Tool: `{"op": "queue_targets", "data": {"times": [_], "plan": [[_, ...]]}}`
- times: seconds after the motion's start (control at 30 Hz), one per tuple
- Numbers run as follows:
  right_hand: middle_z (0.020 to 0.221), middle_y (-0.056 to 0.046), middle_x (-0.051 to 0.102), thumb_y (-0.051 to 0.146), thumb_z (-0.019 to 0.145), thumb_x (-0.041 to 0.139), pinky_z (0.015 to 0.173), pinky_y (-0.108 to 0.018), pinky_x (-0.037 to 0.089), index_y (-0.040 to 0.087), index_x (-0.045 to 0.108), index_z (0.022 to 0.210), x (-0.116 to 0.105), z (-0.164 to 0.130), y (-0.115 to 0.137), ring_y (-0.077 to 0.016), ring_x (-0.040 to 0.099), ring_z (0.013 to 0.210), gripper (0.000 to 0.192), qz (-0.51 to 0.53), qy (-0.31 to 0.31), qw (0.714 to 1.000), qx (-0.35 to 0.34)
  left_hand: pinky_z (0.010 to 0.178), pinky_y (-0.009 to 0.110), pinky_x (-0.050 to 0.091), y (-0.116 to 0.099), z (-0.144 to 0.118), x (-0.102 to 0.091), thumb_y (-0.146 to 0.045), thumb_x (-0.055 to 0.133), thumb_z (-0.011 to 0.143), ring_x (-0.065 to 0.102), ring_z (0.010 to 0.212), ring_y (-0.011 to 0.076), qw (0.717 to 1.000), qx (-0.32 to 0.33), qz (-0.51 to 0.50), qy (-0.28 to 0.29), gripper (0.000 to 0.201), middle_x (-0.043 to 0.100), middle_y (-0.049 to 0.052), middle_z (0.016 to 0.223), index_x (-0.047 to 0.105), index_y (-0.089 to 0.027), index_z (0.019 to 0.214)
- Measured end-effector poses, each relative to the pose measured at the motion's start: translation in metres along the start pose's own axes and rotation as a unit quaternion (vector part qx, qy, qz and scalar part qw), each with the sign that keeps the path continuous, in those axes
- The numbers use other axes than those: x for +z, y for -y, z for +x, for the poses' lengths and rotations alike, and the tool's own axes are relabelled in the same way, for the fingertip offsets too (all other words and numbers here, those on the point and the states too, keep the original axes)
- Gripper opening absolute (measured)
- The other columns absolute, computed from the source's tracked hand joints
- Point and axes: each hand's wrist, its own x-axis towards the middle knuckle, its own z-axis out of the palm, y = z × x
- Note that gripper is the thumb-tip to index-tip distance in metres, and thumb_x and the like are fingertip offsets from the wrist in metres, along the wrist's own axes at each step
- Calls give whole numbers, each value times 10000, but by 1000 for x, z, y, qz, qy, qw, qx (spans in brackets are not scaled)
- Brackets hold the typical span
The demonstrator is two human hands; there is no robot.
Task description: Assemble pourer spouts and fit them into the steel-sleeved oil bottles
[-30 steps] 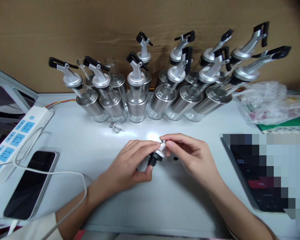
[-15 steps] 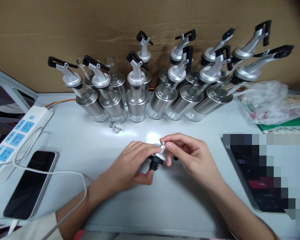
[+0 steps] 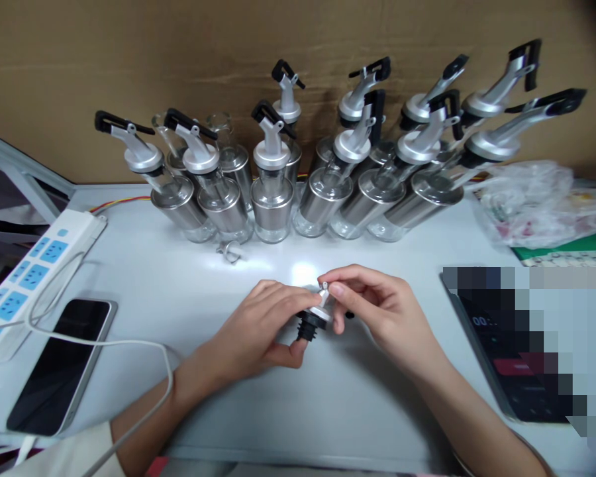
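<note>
A silver pourer spout [image 3: 312, 318] with a black ribbed stopper is held tilted over the table, between both hands. My left hand [image 3: 263, 324] is closed on it, with fingers over its top and the thumb under the stopper. The fingertips of my right hand [image 3: 377, 301] pinch the upper end of the spout; a small black part shows beneath these fingers, mostly hidden. Behind the hands stand several glass-and-steel oil bottles [image 3: 272, 205], many topped with similar silver pourers [image 3: 272, 149] with black levers. A small metal and clear piece [image 3: 232, 251] lies in front of the bottles.
At left are a white power strip [image 3: 30, 278] and a phone [image 3: 62, 364], and a white cable [image 3: 129, 343] crosses above my left forearm. To the right lie a dark-screened device [image 3: 496, 358], partly blurred out, and a clear plastic bag [image 3: 531, 199]. Cardboard [image 3: 203, 40] stands behind the bottles.
Almost nothing differs. Both hands keep their hold on the pourer spout, which has shifted very slightly.
</note>
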Motion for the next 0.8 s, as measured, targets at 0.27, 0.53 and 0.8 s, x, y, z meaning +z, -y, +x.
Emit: {"op": "queue_targets", "data": {"times": [0.27, 0.53, 0.8], "plan": [[571, 14, 640, 403, 785, 661, 496, -248, 488, 176, 670, 822, 1, 0, 0, -96, 561, 418, 230, 9, 10, 1000, 2, 863, 307, 450, 1, -1, 1, -163, 500, 801, 616, 967, 150, 1000, 16, 25, -4, 446, 669, 30, 1040, 416, -218, 1236], [543, 11, 633, 417, 777, 668, 525, -261, 508, 174, 677, 829, 2, 1, -1, -116, 597, 451, 249, -2, 12, 1000, 10, 913, 339, 403, -2, 0, -1, -183, 491, 792, 651, 886, 141, 998, 8, 58, -16, 383, 695, 12, 1003, 441, -225, 1170], [513, 7, 640, 413, 767, 683, 509, -254, 512, 164, 660, 786, 4, 0, -1, -132, 628, 464, 250, 12, 24, 1000, 14, 962, 380, 320, -4, 1, 0, -215, 534, 734, 647, 757, 128, 996, -10, 72, -49, 346, 697, -35, 879, 476, -243, 1074]]}}
